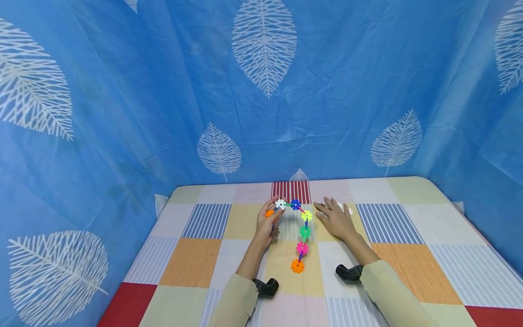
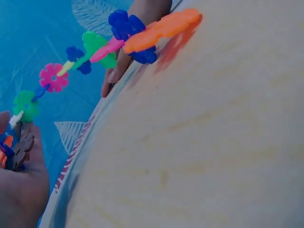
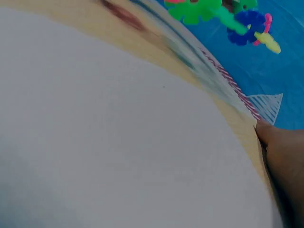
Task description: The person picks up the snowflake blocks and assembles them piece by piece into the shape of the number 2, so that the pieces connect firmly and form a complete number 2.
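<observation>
A chain of flower-shaped plastic interlocking discs hangs in a curve from my left hand [image 1: 263, 227], whose thumb and fingers pinch it near a white disc [image 1: 280, 204]. Blue, yellow [image 1: 307, 215], green [image 1: 305, 232] and pink [image 1: 302, 248] discs follow, down to an orange disc [image 1: 298, 266] at the near end. In the left wrist view, a brown disc [image 2: 21, 152] and an orange one lie against the left palm. My right hand [image 1: 337, 222] rests low over the cloth, fingers spread, with white discs [image 1: 350, 211] and a brown disc [image 1: 321, 205] partly hidden around its fingers.
A patchwork-patterned cloth [image 1: 192, 263] covers the table. Blue sheeting with white leaf prints [image 1: 327, 91] rises behind it and on both sides. Black straps with dark modules [image 1: 266, 287] sit at both wrists.
</observation>
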Demonstrator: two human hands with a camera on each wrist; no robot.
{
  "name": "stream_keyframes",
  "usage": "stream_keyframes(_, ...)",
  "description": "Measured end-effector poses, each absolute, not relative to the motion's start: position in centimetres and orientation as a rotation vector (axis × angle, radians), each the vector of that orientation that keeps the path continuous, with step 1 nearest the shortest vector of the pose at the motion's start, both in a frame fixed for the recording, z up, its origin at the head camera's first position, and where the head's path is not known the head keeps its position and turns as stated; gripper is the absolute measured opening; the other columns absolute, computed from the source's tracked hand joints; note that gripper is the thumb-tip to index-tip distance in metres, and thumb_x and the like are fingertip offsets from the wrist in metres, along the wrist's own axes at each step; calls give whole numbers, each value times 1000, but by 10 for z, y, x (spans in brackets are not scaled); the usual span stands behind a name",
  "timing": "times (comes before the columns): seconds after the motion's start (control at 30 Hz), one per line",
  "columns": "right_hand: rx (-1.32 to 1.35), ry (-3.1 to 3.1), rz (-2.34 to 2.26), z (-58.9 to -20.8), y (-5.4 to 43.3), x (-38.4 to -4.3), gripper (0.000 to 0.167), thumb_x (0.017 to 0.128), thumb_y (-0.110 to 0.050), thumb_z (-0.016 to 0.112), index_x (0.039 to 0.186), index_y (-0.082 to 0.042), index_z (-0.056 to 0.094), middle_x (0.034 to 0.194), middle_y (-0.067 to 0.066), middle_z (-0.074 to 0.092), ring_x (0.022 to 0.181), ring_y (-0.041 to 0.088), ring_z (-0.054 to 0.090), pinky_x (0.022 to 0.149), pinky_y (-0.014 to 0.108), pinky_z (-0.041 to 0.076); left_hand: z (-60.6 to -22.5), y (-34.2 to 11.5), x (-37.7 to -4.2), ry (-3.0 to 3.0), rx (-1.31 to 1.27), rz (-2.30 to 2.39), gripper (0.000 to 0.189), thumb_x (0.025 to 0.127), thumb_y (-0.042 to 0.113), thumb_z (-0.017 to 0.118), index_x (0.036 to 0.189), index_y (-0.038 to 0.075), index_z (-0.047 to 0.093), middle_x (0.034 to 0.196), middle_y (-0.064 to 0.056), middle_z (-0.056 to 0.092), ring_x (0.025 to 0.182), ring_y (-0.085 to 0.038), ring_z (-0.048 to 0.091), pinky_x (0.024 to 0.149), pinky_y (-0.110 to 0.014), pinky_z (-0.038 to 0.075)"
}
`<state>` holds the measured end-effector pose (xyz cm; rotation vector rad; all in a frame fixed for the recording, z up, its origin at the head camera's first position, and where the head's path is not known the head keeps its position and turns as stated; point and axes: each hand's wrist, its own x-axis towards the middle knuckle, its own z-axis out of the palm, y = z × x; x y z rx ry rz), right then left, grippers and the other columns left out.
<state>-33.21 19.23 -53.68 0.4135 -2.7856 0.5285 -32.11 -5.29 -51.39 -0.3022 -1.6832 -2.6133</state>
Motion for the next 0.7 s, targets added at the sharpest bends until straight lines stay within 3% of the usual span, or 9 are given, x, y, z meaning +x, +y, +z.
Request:
stream_keyframes(0.13, 353, -2790, 521, -534, 204, -325, 44, 97, -36, 43, 134, -13, 49, 141, 23, 34, 131, 42, 26, 103, 64, 9, -511, -44, -327, -1767, -294, -2577, 46, 89, -2, 56, 134, 0, 44, 124, -19, 52, 108, -28, 56, 92, -36, 45)
stream_keyframes(0.3, 236, -2780, 600, -535, 226, -306, 44, 98, -33, 41, 135, -9, 48, 141, 25, 33, 131, 44, 22, 102, 65, 6, -505, -34, -331, -1866, -308, -2554, 43, 88, -7, 54, 130, -7, 45, 119, -20, 53, 109, -34, 52, 94, -43, 42)
stream_keyframes(0.53, 143, -2732, 729, -534, 248, -269, 43, 98, -28, 44, 133, -3, 48, 140, 29, 31, 130, 48, 20, 103, 64, 4, -515, -19, -349, -2114, -316, -2368, 42, 85, 0, 61, 127, 1, 52, 119, -16, 56, 102, -19, 53, 77, -27, 48)
stream_keyframes(0.7, 155, -2719, 762, -536, 242, -250, 43, 97, -26, 47, 133, -3, 48, 139, 30, 31, 129, 49, 20, 103, 64, 5, -521, -10, -359, -2186, -373, -2284, 41, 84, -1, 62, 124, 3, 55, 115, -15, 59, 99, -18, 56, 69, -21, 47)
